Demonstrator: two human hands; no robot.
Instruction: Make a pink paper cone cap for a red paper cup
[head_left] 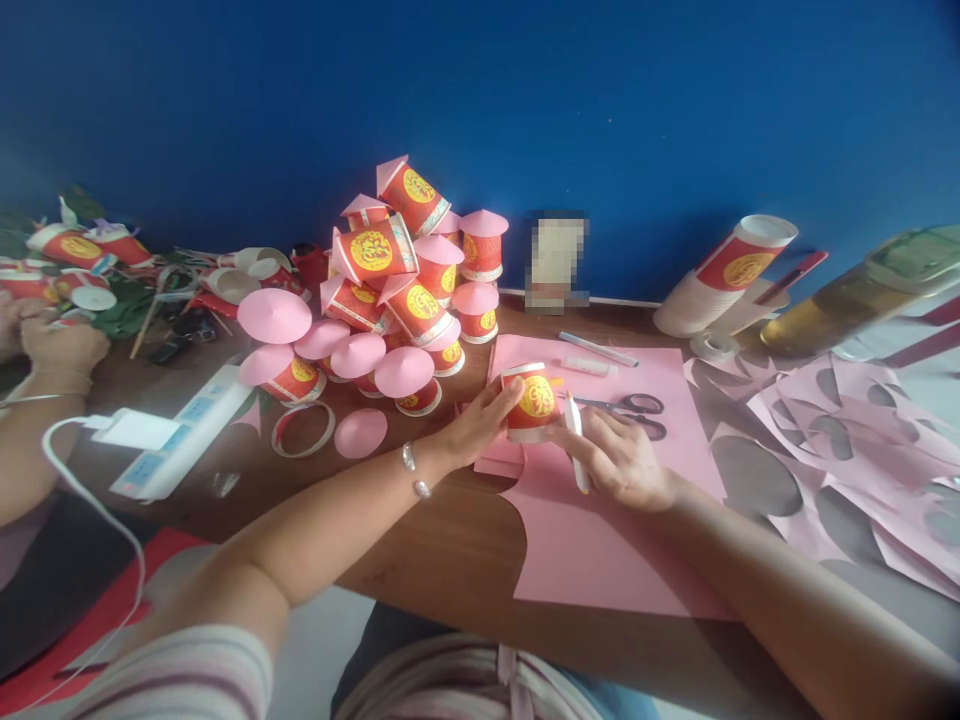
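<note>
My left hand (480, 428) is closed around a red paper cup (529, 402) with a yellow printed emblem and a white rim at its lower end. My right hand (626, 462) grips a white marker (576, 440), its fingers close against the cup's right side. Both hands are over pink paper sheets (600, 560) with curved cut edges. Just behind my right hand lie dark-handled scissors (641, 404), partly hidden. A pale pen (598, 349) and a white tube-like stick (589, 367) rest on the paper farther back.
Left of the sheets stands a pile of red cups with pink cone tops (373, 252). A power strip (180, 430) lies nearer a co-worker's hands (64, 335). To the right are stacked cups (724, 275), a bottle of amber liquid (847, 290) and pink paper scraps (817, 420).
</note>
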